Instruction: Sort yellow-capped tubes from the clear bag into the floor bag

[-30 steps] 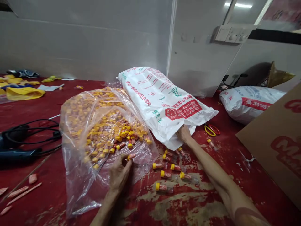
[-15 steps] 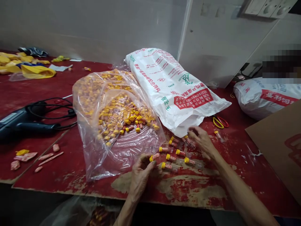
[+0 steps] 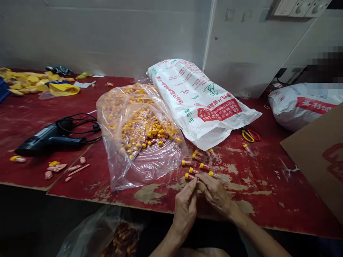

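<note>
Nearest: below the table edge, one clear lower bag (image 3: 80,233) with capped tubes inside; count not possible.

At the front of the red table (image 3: 281,200), left hand (image 3: 184,203) and right hand (image 3: 214,192) meet at the fingertips, fingers bent. Anything pinched between them is hidden; cannot tell whether either grasps an object.

Yellow-capped tubes (image 3: 204,166) lie flat on the table just beyond the hands. Long axes run roughly left-right, right ends slanting slightly toward the person; caps point left, clear ends right. Count: five lying separately, plus a small cluster, roughly three or four, at the mouth of the white sack; overlap prevents an exact figure. One more lone tube (image 3: 248,150) lies well to the right, cap up-left, axis steeper.

Left side: about six pink pieces (image 3: 74,167); one dark gun-shaped tool (image 3: 64,142), cable looped behind it.

Centre: one clear bag (image 3: 120,182) of many capped tubes, uncountable, lying in mixed directions. Behind and right, one large white sack (image 3: 187,96), mouth toward the person. Beside its mouth, one pair of scissors (image 3: 249,135), one yellow handle, one red.

Right: one cardboard box (image 3: 311,153); beyond it, a second sack (image 3: 281,107).

Far left: yellow pieces (image 3: 32,80), heaped, uncounted.
</note>
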{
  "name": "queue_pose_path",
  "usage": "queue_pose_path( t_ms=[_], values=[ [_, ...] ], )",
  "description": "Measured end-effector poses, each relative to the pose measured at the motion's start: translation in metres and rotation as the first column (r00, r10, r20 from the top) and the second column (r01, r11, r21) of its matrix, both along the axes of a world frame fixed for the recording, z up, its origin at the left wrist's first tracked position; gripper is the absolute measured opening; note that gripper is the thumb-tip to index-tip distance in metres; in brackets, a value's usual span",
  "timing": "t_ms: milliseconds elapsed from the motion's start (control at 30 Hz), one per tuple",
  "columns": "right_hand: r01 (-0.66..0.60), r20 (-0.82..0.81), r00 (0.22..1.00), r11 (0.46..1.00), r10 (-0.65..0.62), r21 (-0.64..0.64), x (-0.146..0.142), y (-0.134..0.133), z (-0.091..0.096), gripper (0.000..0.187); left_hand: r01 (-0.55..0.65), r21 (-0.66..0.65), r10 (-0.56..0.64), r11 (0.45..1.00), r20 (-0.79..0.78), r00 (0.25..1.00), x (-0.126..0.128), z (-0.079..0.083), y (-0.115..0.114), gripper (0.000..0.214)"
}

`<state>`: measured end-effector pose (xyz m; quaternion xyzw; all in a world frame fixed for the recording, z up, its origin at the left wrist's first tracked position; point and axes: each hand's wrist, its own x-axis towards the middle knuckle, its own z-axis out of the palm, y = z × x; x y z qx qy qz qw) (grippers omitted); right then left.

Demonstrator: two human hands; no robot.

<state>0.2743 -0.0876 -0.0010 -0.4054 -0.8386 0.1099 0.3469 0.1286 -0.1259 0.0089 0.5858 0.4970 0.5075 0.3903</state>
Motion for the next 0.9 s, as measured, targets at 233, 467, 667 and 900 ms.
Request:
queue_pose_path(
  t_ms=[233,467,667,900],
  values=[
    [0.078,-0.24,0.966,0.994,-0.094,-0.075,-0.007,-0.009,-0.016,0.032,0.067,-0.09,-0.067,0.994,0.007,0.998,-0.003,0.001,-0.004,0.039],
    [0.382,-0.208,0.832,0.804,-0.514,-0.457,0.104,0.023,0.005,0.032,-0.289,0.045,0.292,0.956,-0.114,0.949,-0.044,-0.021,0.019,0.027],
    [0.514,-0.105,0.811,0.786,-0.576,-0.344,0.155,0.019,-0.033,0.035,-0.268,0.188,0.306,0.945,-0.218,0.927,-0.055,-0.049,0.025,0.022],
    [0.551,0.16,0.811,0.827,-0.563,0.116,0.124,0.007,-0.047,0.03,-0.245,0.232,0.305,0.941,-0.269,0.914,-0.052,-0.042,0.023,0.021]
  ],
)
